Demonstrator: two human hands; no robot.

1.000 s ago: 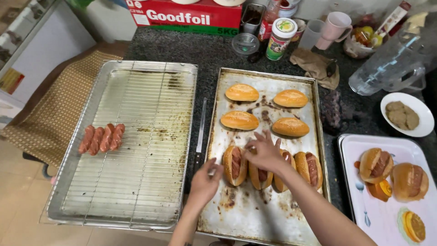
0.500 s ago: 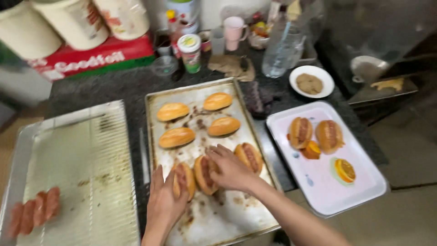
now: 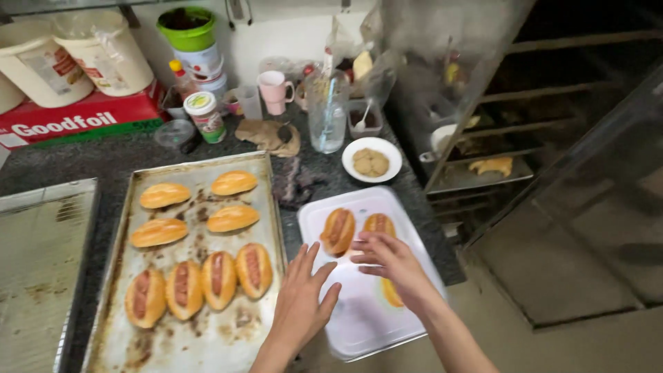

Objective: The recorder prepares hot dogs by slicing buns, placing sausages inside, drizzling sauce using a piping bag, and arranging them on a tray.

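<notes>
Both hands hover over the right side of the dark speckled counter: the left hand (image 3: pixel 302 295) spreads its fingers wide, palm down, holding nothing, right at the near left edge of the white rectangular plastic tray (image 3: pixel 359 318). The right hand (image 3: pixel 388 261) floats over the tray's middle, fingers loosely extended and empty, fingertips just short of 2 filled sausage buns (image 3: pixel 338 230) lying side by side at the tray's far end. An orange-yellow piece (image 3: pixel 391 293) peeks out from under the right wrist; what it is, I cannot tell. To the left sits the stained metal baking sheet (image 3: pixel 207 338), carrying 4 plain golden bread rolls (image 3: pixel 232 218) at the back and 4 split rolls with sausages (image 3: pixel 219 280) in a row nearer the front. Behind the tray, a small white plate of brown patties (image 3: pixel 371 161).
</notes>
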